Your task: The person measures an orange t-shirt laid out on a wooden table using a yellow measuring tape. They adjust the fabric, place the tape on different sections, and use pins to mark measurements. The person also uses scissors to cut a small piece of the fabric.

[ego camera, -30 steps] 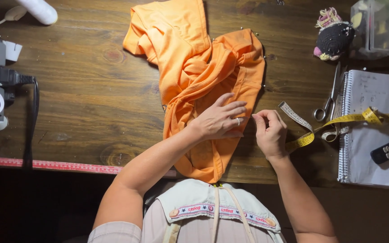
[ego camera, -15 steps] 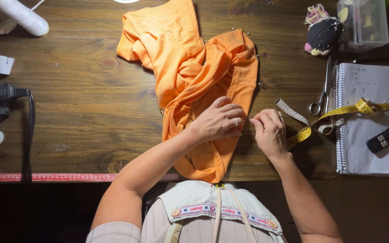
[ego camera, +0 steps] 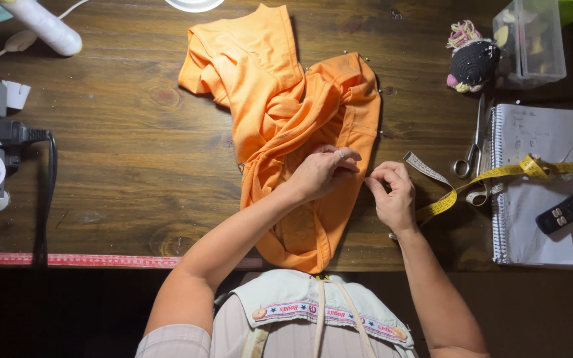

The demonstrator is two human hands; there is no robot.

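The orange garment (ego camera: 280, 126) lies bunched on the wooden worktop (ego camera: 114, 152), its lower end hanging over the near edge toward the person. The left hand (ego camera: 323, 174) presses flat on the cloth near its right edge, fingers curled, not pinching. The right hand (ego camera: 392, 195) sits just beside that edge, its grip pressed together as if on a pin, too small to make out. Small pins seem to dot the cloth's right edge; a slip there could prick a finger, or the folds could shift under the palm and misalign the edge. The yellow measuring tape (ego camera: 499, 174) trails near the right wrist and could snag. Scissors (ego camera: 472, 142) and 1 notebook (ego camera: 552, 185) lie further right.
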